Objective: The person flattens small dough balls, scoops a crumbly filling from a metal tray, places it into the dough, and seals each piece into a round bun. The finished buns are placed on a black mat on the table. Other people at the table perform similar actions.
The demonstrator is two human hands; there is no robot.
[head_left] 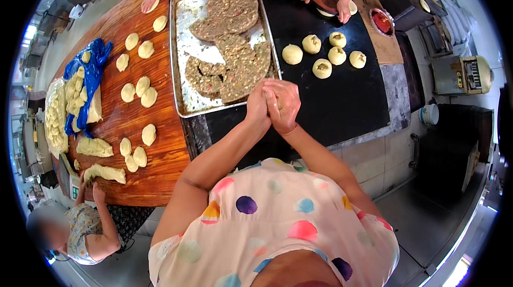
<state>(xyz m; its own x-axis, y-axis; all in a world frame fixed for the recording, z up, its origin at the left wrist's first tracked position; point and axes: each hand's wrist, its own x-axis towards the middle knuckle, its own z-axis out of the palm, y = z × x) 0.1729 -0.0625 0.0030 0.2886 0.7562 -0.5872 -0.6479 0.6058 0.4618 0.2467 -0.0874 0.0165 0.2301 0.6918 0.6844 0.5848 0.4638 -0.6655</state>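
My left hand (258,108) and my right hand (282,104) are closed together over the near right corner of a metal tray (180,106). A small bit of pale dough (279,104) shows between my fingers; the rest of it is hidden by my palms. Brown, speckled filling (235,65) lies in the tray in a thick, uneven mass, with bare metal showing at its left. Right of my hands, several round filled buns (311,44) sit on the black worktop (331,105), some with filling showing at their gathered tops.
Flattened dough pieces (142,84) dot the wooden table (171,164) at left, beside a blue plastic bag (96,68) and dough logs (105,173). Across from me, another person's hands (344,10) hold a brown disc-shaped tool (324,1). A bowl of red paste (382,21) stands at right. Another person works at lower left.
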